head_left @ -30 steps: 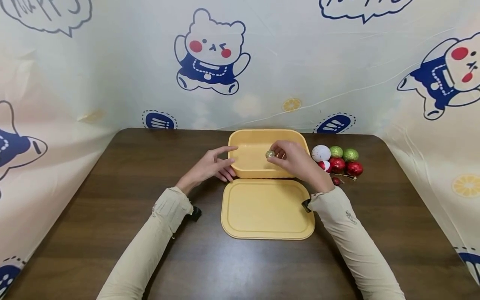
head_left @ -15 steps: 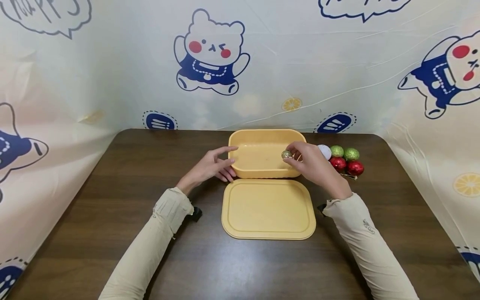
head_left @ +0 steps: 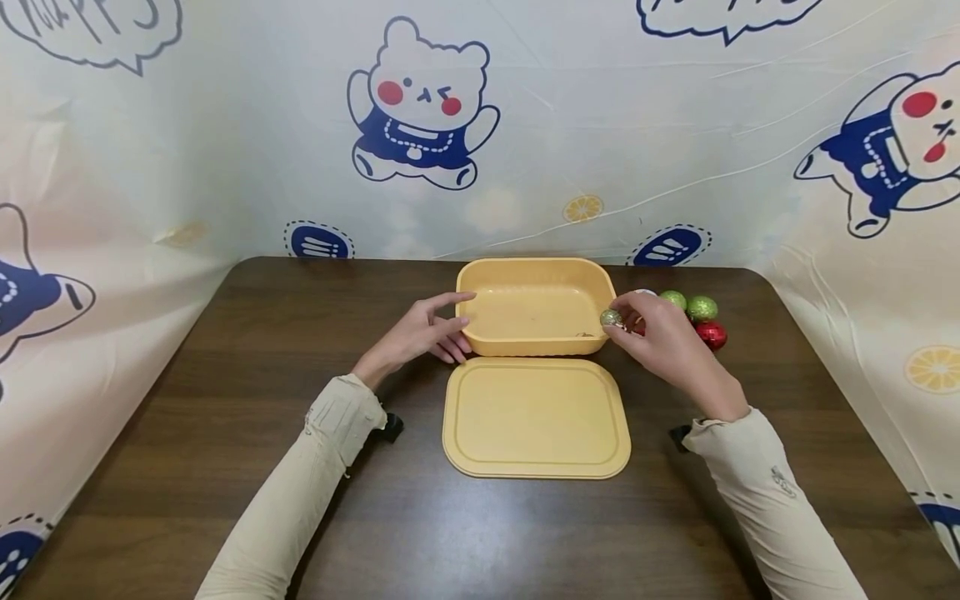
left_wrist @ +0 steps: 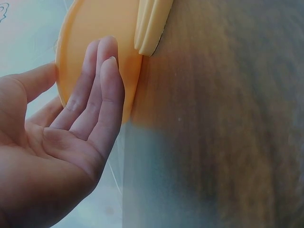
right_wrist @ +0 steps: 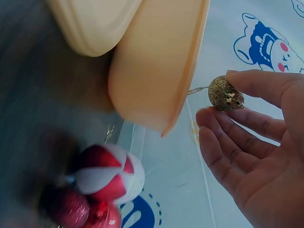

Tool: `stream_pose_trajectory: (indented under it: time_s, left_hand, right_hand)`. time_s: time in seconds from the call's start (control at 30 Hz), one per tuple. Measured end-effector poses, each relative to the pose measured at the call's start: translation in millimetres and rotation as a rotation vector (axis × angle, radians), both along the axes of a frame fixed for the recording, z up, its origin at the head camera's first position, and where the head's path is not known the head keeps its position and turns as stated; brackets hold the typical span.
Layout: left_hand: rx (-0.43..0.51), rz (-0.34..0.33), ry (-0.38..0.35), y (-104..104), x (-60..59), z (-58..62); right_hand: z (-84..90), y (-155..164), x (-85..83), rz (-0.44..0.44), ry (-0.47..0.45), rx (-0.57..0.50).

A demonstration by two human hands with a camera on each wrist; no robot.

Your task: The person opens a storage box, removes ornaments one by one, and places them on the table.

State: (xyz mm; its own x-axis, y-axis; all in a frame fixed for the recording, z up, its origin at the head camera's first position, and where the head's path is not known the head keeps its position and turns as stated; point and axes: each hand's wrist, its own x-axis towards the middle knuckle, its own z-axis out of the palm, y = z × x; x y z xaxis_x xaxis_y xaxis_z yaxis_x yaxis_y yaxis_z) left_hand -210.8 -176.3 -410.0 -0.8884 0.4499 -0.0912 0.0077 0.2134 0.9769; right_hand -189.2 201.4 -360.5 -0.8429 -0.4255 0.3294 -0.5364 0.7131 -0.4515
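My right hand [head_left: 667,342] pinches a small gold glitter Christmas bauble [head_left: 611,317] between thumb and fingertips, at the right rim of the yellow box [head_left: 517,347]. In the right wrist view the bauble's gold string loop [right_wrist: 197,89] points toward the box's rim. My left hand [head_left: 427,329] rests at the box's left end with fairly straight fingers, one fingertip over the rim. From the left wrist view, several extended fingers [left_wrist: 111,90] lie along the box's outer wall. The matching flat yellow lid [head_left: 536,417] lies on the table in front of the box.
Right of the box sit more baubles: green ones [head_left: 702,309], a red one [head_left: 711,335], and a white one mostly behind my right hand. The right wrist view also shows a red-and-white bauble [right_wrist: 111,173] and a dark red one [right_wrist: 66,206]. A printed cloth [head_left: 525,167] hangs behind the table.
My right hand has moved right with the gold bauble, from over the middle of the box to its right rim, now covering some other baubles. My left hand has stayed put.
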Motion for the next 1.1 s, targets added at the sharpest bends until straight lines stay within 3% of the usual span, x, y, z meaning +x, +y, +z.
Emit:
stream_pose_trajectory:
  time_s: [0.47,0.77,1.1]
  left_hand:
    - [0.003,-0.006,0.013,-1,1.0,0.4]
    - [0.002,-0.010,0.008,1,0.7,1.3]
    - [-0.009,-0.002,0.010,0,0.7,1.2]
  right_hand:
    - [-3.0,24,23.9,-0.039,0.086,0.036]
    - [-3.9,37,28.3,-0.070,0.118,0.049]
    - [-5.4,56,30.2,-0.117,0.089,0.057]
